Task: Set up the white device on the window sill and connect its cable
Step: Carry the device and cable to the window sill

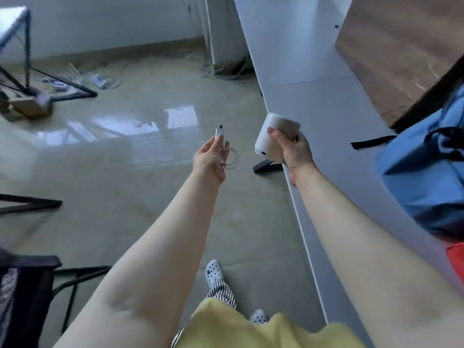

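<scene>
My right hand (296, 150) grips a white cylindrical device (273, 134), tilted, with a small port near its lower end, held just off the white table's left edge. My left hand (211, 162) holds a white cable (229, 159) coiled in thin loops, its white plug (219, 134) with a dark tip pointing up between my fingers. The plug is about a hand's width left of the device and apart from it. No window sill can be made out with certainty.
A long white table (326, 109) runs along the right, carrying a blue bag (426, 172), a brown paper sheet (401, 54) and something red (457, 262). Black metal frame legs (62, 84) and loose clutter lie on the shiny tiled floor (125, 172) at the far left.
</scene>
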The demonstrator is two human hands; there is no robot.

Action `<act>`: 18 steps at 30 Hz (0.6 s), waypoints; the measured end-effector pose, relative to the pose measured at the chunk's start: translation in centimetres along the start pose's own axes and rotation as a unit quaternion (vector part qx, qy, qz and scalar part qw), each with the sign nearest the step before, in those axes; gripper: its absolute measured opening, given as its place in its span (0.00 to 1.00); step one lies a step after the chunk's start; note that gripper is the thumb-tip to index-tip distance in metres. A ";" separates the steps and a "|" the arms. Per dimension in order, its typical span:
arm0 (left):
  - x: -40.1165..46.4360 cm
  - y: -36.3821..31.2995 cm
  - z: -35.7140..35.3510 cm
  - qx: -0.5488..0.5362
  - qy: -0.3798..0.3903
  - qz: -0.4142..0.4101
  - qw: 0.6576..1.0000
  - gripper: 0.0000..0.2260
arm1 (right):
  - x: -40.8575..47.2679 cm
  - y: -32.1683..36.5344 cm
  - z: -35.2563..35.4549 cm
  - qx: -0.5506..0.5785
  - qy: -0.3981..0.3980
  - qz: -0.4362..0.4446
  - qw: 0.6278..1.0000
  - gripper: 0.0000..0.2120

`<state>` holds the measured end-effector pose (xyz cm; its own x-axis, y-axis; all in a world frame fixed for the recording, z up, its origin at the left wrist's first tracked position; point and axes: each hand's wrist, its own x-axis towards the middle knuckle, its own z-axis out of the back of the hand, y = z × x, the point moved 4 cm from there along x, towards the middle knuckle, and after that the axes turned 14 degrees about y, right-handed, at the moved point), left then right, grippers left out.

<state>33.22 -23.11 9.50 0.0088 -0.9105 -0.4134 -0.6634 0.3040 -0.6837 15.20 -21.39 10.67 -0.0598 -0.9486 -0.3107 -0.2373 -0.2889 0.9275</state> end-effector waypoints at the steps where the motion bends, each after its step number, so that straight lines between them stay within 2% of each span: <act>1: 0.3 -0.9 0.8 -0.003 -0.006 -0.007 1.000 0.18 | 0.6 0.0 -1.2 -0.008 0.009 -0.003 1.000 0.30; 3: 1.1 -2.5 2.4 -0.013 -0.016 -0.014 1.000 0.18 | 1.9 0.1 -3.6 -0.027 0.022 -0.005 0.999 0.28; 6: 2.4 -4.8 4.5 -0.027 -0.028 -0.017 0.999 0.18 | 4.0 0.4 -7.0 -0.040 0.046 -0.003 0.998 0.16; 8: 3.7 -6.4 5.6 -0.036 -0.038 -0.021 0.998 0.18 | 5.6 0.7 -9.1 -0.050 0.055 -0.003 0.997 0.13; 15: 9.0 -11.7 8.6 -0.034 -0.051 -0.007 0.998 0.19 | 11.5 1.0 -15.4 -0.061 0.066 -0.024 0.996 0.12; 18: 11.3 -14.2 9.5 -0.035 -0.052 -0.011 0.998 0.16 | 13.8 1.4 -17.8 -0.061 0.066 -0.028 0.996 0.13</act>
<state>49.85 -35.02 8.88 0.0992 -0.8817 -0.4612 -0.7123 0.2607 -0.6517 31.28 -37.23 11.37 0.0800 -0.9371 -0.3398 -0.1164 -0.3473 0.9305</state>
